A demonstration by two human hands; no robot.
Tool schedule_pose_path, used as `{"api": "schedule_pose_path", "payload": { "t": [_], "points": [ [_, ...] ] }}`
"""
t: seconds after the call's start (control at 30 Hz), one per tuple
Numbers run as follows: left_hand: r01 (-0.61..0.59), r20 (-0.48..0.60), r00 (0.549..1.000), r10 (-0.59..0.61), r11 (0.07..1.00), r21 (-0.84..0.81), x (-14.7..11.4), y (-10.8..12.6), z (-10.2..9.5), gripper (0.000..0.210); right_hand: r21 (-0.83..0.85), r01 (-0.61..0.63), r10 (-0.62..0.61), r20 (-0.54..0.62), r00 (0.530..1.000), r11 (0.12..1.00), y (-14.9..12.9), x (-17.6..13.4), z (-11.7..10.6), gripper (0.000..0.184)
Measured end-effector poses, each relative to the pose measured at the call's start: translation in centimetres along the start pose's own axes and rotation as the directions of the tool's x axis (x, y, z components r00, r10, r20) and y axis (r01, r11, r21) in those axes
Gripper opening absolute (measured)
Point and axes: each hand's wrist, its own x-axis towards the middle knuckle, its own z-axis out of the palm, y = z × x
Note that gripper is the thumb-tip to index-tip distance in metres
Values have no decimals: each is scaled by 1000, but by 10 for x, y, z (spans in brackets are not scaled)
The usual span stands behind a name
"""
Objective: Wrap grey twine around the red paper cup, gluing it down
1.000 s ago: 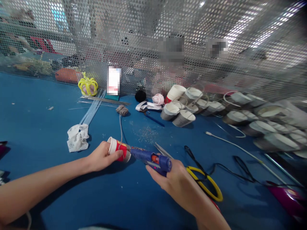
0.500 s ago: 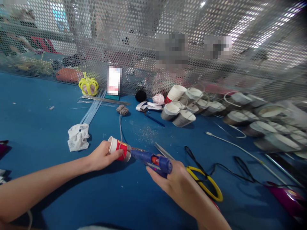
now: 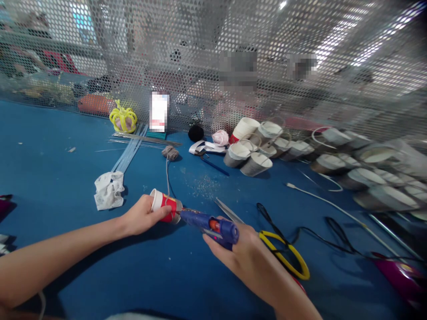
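My left hand (image 3: 142, 215) is closed around a red and white paper cup (image 3: 174, 206), tipped on its side above the table. Grey yarn runs from the cup up to a small ball of grey yarn (image 3: 170, 153) behind it. In my right hand (image 3: 238, 253) is a blue hot glue gun (image 3: 203, 221), with its nozzle at or very near the cup's side; I cannot tell if they touch. Scissors (image 3: 230, 210) with yellow handles lie beside and partly under my right hand.
Several grey-wrapped cups (image 3: 256, 164) stand along the right. A phone (image 3: 158, 112) leans on the perforated metal screen (image 3: 193, 66). Clear glue sticks (image 3: 130, 151), a crumpled white wrapper (image 3: 109, 190), a yellow crown-like piece (image 3: 123, 118) and a white cable (image 3: 333, 208) lie on the blue table (image 3: 140, 275).
The glue gun's nozzle has shifted slightly down along the cup, and my right hand has moved a little with it. My left hand keeps its hold on the cup.
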Motion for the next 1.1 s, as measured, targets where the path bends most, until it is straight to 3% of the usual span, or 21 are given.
{"api": "schedule_pose_path", "payload": {
  "t": [0.17, 0.4, 0.63, 0.83, 1.1],
  "points": [
    [43, -16, 999, -44, 997, -61, 0, 2, 1, 25, 6, 30, -30, 18, 999, 1000, 1, -3, 2, 10],
    [58, -36, 997, -61, 996, -74, 0, 6, 2, 23, 10, -25, 24, 87, 996, 1000, -2, -4, 1, 8],
    [55, -31, 998, -57, 997, -61, 0, 4, 2, 25, -25, 24, -24, 7, 1000, 999, -2, -2, 1, 8],
    [-56, 8, 998, 55, 997, 50, -2, 1, 1, 29, -25, 11, -12, -26, 1000, 1000, 1, -1, 1, 8],
    [-71, -6, 997, 74, 970, 232, -5, 0, 1, 29, -23, 5, -5, -36, 999, 1000, -4, 6, -4, 15]
  ]
}}
